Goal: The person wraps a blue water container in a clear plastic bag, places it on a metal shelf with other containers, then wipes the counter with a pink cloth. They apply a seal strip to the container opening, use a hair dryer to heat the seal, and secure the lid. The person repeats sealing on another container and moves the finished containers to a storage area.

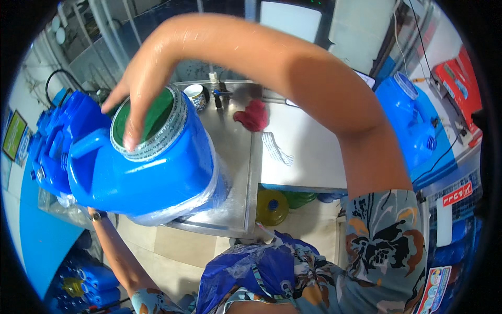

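A large blue water jug [151,183] with a side handle stands tilted at the left end of the steel counter, clear plastic film [183,209] around its lower part. Its wide mouth has a green cap [159,112], ringed by a clear printed seal band [179,123]. Over the cap arches my right arm; my right hand [149,78] is spread across it, thumb on the near rim and a finger stretched past the left side. My left hand [94,211] reaches the jug's lower left side, a watch at the wrist; its fingers are hidden behind the jug.
More blue jugs stand at the left [81,118] and right [400,112]. On the steel counter [235,183] are a patterned cup [194,96], a tap [214,83] and a red cloth [253,115]. A striped strip [276,149] lies on the white top [314,152].
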Demonstrator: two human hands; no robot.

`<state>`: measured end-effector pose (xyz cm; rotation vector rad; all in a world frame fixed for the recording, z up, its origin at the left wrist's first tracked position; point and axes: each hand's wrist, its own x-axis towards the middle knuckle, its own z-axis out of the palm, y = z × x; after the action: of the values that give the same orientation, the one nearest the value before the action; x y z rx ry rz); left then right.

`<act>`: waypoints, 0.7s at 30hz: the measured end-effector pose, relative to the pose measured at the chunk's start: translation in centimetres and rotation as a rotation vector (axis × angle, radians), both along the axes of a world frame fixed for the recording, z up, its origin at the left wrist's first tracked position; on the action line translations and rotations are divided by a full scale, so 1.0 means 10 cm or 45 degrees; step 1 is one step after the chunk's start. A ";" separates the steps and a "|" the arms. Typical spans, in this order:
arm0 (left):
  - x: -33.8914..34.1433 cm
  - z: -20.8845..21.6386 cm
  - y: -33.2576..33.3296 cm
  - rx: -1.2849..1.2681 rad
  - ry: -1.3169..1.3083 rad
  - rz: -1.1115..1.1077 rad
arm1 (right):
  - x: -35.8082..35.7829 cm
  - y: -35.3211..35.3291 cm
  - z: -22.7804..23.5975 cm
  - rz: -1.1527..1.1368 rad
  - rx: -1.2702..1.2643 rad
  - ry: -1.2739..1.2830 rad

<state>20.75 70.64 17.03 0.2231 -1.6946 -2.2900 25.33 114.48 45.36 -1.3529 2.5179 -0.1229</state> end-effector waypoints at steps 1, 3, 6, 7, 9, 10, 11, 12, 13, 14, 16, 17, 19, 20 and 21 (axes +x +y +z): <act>0.07 0.01 0.08 -0.005 0.008 0.012 | 0.06 0.06 -0.08 0.095 0.059 0.032; 0.24 -0.04 0.29 -0.016 0.032 0.031 | 0.21 0.26 -0.27 -0.050 -0.165 0.010; 0.48 -0.12 0.66 -0.023 0.069 0.045 | 0.55 0.69 -0.51 -0.332 -0.368 0.404; 0.55 -0.13 0.79 -0.034 0.082 0.041 | 0.65 0.80 -0.51 -0.393 -0.336 0.427; 0.66 -0.16 1.06 -0.049 0.106 0.032 | 0.80 0.98 -0.48 -0.468 -0.341 0.493; 0.70 -0.17 1.21 -0.060 0.118 0.021 | 0.86 1.07 -0.45 -0.567 -0.332 0.468; 0.73 -0.18 1.36 -0.074 0.132 0.004 | 0.90 1.16 -0.40 -0.642 -0.340 0.376; 0.77 -0.19 1.51 -0.081 0.148 -0.008 | 0.91 1.27 -0.35 -0.717 -0.319 0.289; 0.81 -0.20 1.68 -0.094 0.166 -0.032 | 0.94 1.37 -0.32 -0.789 -0.299 0.205; 0.86 -0.20 1.84 -0.101 0.185 -0.048 | 0.99 1.48 -0.34 -0.805 -0.274 0.225; 0.96 -0.19 2.17 -0.125 0.226 -0.092 | 1.14 1.78 -0.44 -0.829 -0.305 0.420; 1.00 -0.18 2.36 -0.136 0.245 -0.120 | 1.24 1.95 -0.51 -0.789 -0.349 0.538; 1.05 -0.07 2.73 -0.176 0.315 -0.179 | 1.43 2.35 -0.65 -0.872 -0.374 0.532; 1.08 0.00 2.93 -0.198 0.353 -0.217 | 1.50 2.56 -0.72 -0.853 -0.394 0.618; 1.09 0.08 3.13 -0.219 0.381 -0.256 | 1.57 2.77 -0.81 -0.853 -0.393 0.684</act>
<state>31.62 101.91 17.79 -0.3235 -1.8060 -2.1593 41.04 142.14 37.30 -0.6082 3.4431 -0.3284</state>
